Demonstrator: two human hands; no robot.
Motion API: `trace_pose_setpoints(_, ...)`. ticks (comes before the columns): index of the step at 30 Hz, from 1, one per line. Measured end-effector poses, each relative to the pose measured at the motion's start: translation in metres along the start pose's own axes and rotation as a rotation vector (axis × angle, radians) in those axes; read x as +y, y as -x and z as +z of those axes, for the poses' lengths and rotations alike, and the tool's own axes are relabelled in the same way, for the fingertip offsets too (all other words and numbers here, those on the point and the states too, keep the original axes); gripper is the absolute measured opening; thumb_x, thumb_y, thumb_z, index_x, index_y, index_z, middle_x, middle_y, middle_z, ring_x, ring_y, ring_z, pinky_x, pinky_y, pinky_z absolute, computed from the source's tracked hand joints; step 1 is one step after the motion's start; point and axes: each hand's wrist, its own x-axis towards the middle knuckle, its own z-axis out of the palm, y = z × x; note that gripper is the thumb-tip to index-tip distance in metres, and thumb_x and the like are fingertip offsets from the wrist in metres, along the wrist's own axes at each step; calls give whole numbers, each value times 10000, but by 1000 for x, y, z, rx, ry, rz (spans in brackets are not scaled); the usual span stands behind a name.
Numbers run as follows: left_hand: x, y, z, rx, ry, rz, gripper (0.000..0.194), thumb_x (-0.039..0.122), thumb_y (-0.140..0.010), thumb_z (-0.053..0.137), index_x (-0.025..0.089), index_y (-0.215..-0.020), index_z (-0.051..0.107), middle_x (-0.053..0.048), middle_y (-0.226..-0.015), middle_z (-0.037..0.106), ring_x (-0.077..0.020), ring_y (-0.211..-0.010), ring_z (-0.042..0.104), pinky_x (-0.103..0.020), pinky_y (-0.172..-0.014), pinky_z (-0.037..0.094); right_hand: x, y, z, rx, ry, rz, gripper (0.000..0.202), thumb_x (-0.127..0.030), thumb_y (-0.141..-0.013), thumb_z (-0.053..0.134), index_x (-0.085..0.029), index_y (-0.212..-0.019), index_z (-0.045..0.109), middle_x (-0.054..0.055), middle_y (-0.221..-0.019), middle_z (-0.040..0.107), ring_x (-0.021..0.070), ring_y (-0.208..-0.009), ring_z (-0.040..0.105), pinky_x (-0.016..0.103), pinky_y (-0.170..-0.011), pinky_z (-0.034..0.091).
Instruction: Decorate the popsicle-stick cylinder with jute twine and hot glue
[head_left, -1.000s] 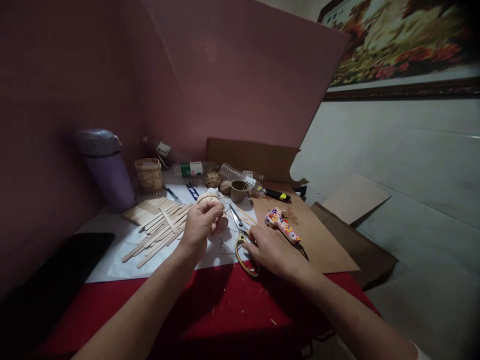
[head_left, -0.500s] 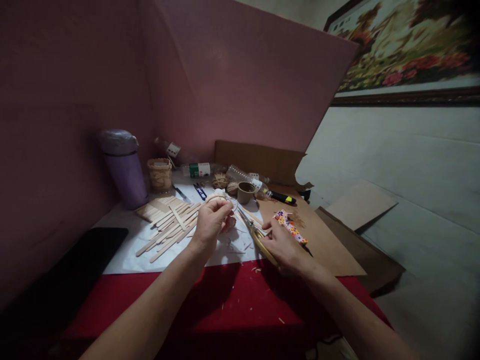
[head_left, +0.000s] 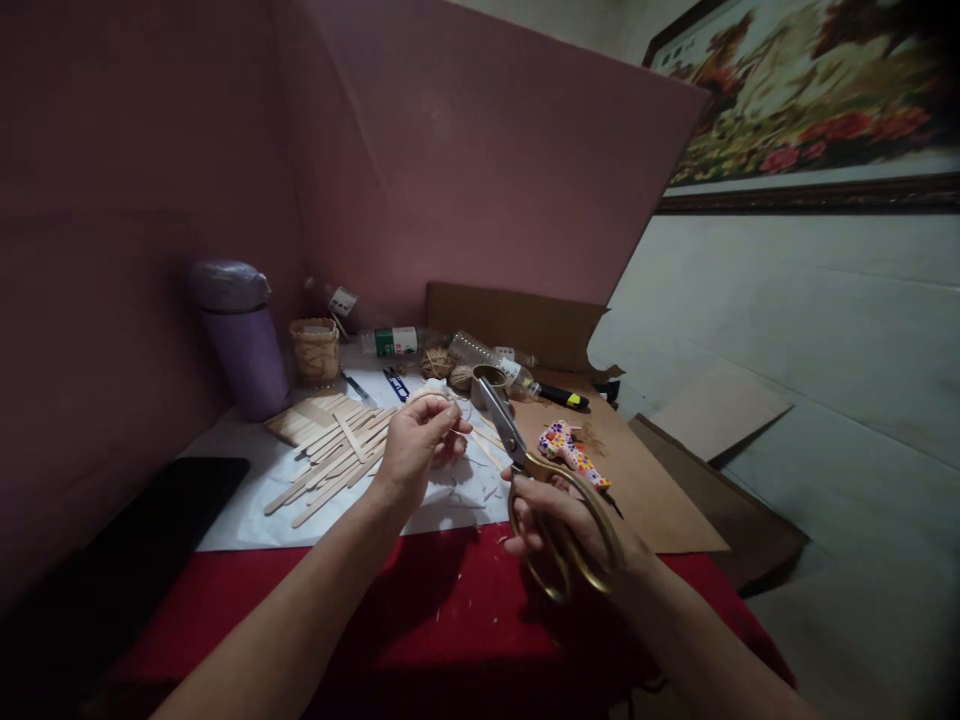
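My left hand (head_left: 421,442) is closed in a pinch around a small pale, rounded piece (head_left: 433,388). Its fingers hide most of that piece, and a thin light strand curves out beside them. Gold-handled scissors (head_left: 517,440) are in my right hand (head_left: 559,515), whose fingers wrap around the handles. The blades point up and away, close together, passing in front of a brown cup (head_left: 491,377). To the left of my left hand lies a loose pile of wooden craft sticks (head_left: 330,475). White scraps (head_left: 480,480) lie on the white sheet between my hands.
A purple tumbler (head_left: 244,350) and a tan container (head_left: 315,355) stand at the back left. Plastic bottles (head_left: 480,350), twine balls (head_left: 436,362) and a utility knife (head_left: 564,397) lie behind. A floral glue gun (head_left: 574,455) rests on cardboard (head_left: 660,500) at the right.
The scissors have been lifted from the table in my right hand, their blades now pointing more upward. My left hand keeps its pinch almost in place.
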Motion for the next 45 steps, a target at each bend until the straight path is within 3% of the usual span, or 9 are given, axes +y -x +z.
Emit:
trace_pose_setpoints(5,3,-1,-2,22,34,-26,315,310,-593,819,134,-722,593,-31,-626,669,-83,-434,544,-177,-397,327,6,-8,2,-48,-47,-50,550,-742,-746,563,-195,-803,551,-6,-649,565,118,-525,576,204,-422,437)
trace_pose_setpoints(8,5,0,-2,25,38,-43,311,301,-586,821,129,-734,608,-33,-621,672,-94,-453,560,-186,-416,357,5,-9,6,-31,73,-138,614,-782,-680,589,-196,-853,525,-36,-604,534,93,-445,515,187,-382,383)
trace_pose_setpoints(11,6,0,-3,10,27,-56,300,291,-592,814,126,-742,614,-42,-616,679,-97,-454,564,-187,-421,361,5,-9,12,-10,147,-133,711,-820,-591,614,-197,-920,516,-43,-628,542,73,-428,470,185,-385,385)
trace_pose_setpoints(16,6,0,-3,-28,14,-70,267,279,-620,787,125,-749,611,-51,-633,691,-99,-440,564,-199,-424,386,10,-4,17,0,129,-120,704,-837,-547,621,-209,-841,500,-24,-675,578,53,-429,420,176,-389,385)
trace_pose_setpoints(21,7,1,-1,-43,-21,-84,279,299,-614,790,123,-739,613,-61,-632,687,-112,-440,570,-194,-388,365,12,0,18,8,125,-84,754,-863,-511,611,-214,-883,516,-13,-689,592,68,-450,437,178,-383,390)
trace_pose_setpoints(27,5,0,-1,-66,-47,-94,240,279,-628,780,120,-700,615,-64,-605,677,-108,-445,567,-203,-415,411,9,4,17,5,157,-96,749,-877,-520,579,-219,-876,541,-27,-650,573,62,-439,426,167,-379,358)
trace_pose_setpoints(33,6,1,0,-104,-107,-106,206,264,-627,754,123,-668,609,-50,-551,658,-103,-378,527,-189,-336,380,9,6,17,22,152,-97,785,-864,-519,599,-194,-926,550,-18,-676,583,44,-444,400,151,-382,361)
trace_pose_setpoints(45,3,0,0,-124,-140,-137,206,260,-632,735,128,-609,578,-42,-530,644,-107,-341,518,-198,-307,392,17,5,12,14,188,-87,717,-836,-588,595,-166,-839,550,-45,-616,503,26,-409,341,128,-331,316)
